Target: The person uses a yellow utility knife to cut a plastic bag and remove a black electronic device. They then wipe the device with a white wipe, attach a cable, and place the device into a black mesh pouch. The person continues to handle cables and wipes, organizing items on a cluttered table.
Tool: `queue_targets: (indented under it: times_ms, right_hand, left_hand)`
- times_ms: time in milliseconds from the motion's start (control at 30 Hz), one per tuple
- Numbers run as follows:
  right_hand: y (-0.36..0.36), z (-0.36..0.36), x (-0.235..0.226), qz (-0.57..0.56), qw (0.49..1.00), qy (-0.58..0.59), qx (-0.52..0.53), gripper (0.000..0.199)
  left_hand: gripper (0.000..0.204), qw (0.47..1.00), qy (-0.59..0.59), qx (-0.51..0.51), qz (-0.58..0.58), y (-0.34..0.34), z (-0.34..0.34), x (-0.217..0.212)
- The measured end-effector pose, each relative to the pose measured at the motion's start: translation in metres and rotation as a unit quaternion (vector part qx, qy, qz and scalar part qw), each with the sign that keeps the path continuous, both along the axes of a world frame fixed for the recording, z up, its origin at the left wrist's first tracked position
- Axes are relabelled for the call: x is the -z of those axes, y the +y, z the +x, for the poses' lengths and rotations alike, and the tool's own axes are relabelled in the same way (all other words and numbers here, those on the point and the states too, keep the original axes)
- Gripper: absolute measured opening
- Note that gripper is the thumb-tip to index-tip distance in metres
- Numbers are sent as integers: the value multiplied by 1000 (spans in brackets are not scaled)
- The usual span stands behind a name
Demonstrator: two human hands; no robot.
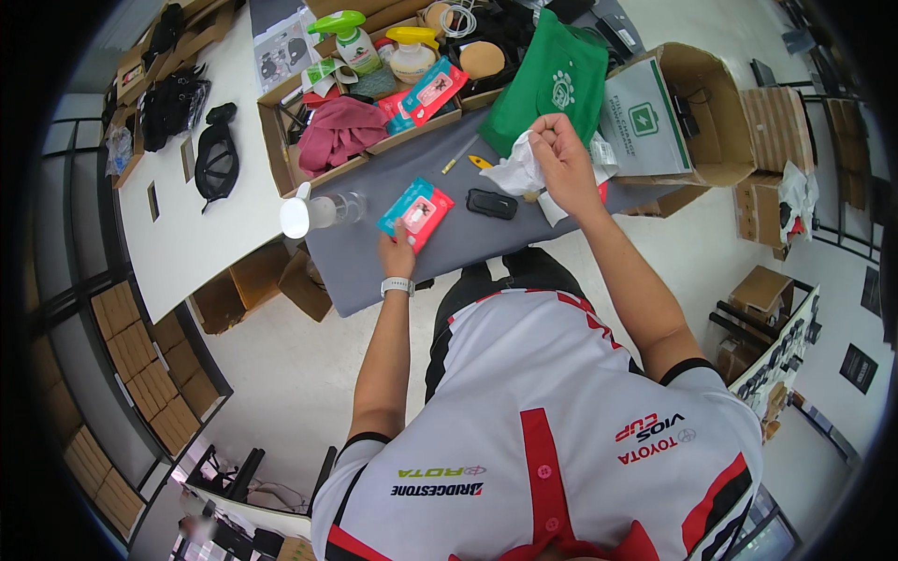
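Observation:
My left hand (399, 251), with a pale watch on its wrist, grips the lower edge of a blue-and-pink pack of wet wipes (417, 216). The pack is over the grey tabletop; whether it touches the cloth I cannot tell. Farther right, my right hand (564, 166) is raised with its fingers pinched on a crumpled white wipe (517, 172). Below the wipe lies a black oblong case (491, 204). A clear bottle with a white top (318, 212) lies left of the pack.
Behind my hands, a cardboard box (273, 140) holds a pink cloth (339, 136), spray bottles and another wipes pack (428, 93). A green bag (552, 84) stands to its right, beside a large open carton (716, 122). A yellow cutter (480, 162) lies on the grey table (351, 271).

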State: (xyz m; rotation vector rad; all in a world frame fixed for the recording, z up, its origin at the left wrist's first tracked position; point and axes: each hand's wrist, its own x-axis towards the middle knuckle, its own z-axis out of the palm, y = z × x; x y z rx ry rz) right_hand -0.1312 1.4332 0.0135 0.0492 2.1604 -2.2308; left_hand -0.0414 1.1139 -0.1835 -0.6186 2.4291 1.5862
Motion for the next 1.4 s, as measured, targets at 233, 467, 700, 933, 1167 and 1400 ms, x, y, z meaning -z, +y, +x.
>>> queue_targets:
  times_ms: [233,467,700,933,1167,1400]
  right_hand:
    - [26,54,48,70,984,-152,64,17]
    - [41,92,66,-141,944,-289,74,36]
    - [55,110,74,35,982,-146,117,23]
    - [19,120,64,310,944,85,72,45]
    - [34,116,53,513,834,164,-118,59]
    - [23,112,44,381,914,92,-103,65]
  left_hand:
    - [56,889,276,86,-355,28,10,-50]
    - [78,822,232,453,-254,109,-37,-52]
    - [72,778,69,567,-261,136,-73,-61]
    - [62,919,-92,357,141,154,-42,-83]
    - [50,899,-84,363,232,168,-25,-130]
    - [42,899,57,383,205,174,-25,-146]
